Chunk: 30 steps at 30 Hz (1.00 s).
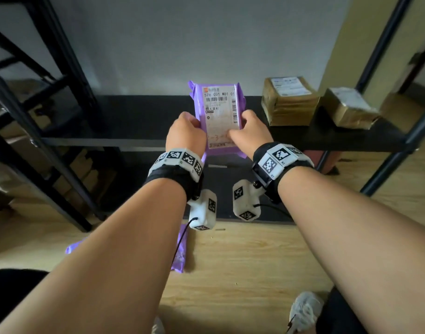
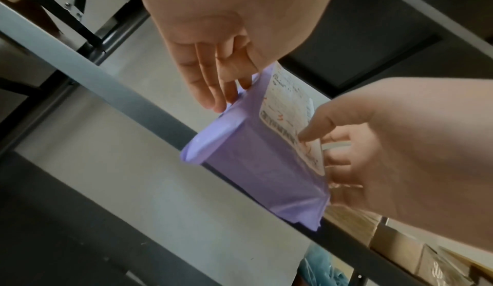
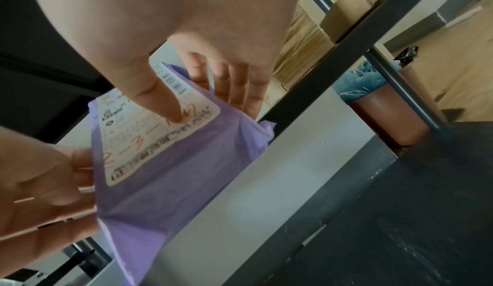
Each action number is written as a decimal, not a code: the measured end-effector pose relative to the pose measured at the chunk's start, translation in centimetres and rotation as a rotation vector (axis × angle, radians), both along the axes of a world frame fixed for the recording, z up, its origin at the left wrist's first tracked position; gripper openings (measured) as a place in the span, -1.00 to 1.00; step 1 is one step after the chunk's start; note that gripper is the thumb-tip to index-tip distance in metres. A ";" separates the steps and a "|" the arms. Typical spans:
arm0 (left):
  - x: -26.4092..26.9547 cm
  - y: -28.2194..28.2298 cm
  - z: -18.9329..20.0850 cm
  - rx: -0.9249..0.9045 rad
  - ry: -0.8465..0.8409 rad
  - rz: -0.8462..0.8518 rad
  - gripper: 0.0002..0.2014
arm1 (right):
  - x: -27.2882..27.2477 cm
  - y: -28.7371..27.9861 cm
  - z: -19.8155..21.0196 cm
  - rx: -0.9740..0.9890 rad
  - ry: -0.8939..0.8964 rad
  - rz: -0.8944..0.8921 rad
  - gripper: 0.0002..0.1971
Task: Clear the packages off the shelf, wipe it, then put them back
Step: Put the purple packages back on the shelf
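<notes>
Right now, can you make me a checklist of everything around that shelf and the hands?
Surface: black shelf board, bare on its left part.
Job's things: purple mailer with a shipping label, held over the shelf's front edge; two taped cardboard boxes on the shelf's right end.
Clutter: another purple mailer on the wooden floor.
Hands: left hand and right hand grip the mailer's sides.
Cables: thin black cords hang from the wrist cameras.
Surroundings: grey wall, second black rack at left, brown bin with blue liner.
</notes>
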<state>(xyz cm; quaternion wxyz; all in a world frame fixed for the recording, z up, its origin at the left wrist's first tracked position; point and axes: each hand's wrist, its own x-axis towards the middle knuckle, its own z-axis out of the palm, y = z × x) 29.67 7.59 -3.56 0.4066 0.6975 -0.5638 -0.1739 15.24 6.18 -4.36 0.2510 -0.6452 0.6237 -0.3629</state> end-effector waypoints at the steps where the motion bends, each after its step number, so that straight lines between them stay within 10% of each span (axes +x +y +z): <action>1: -0.2 -0.7 0.5 -0.005 0.010 -0.009 -0.75 | -0.1 -0.7 0.4 -0.008 -0.015 -0.011 -0.68; 15: -1.9 -10.1 1.3 0.094 0.295 -0.111 -0.59 | -1.0 -10.0 2.3 0.028 -0.066 -0.120 -0.60; 30: -1.7 -10.0 0.4 0.127 0.207 -0.149 -0.51 | -0.5 -11.1 1.3 -0.081 0.110 -0.228 -0.60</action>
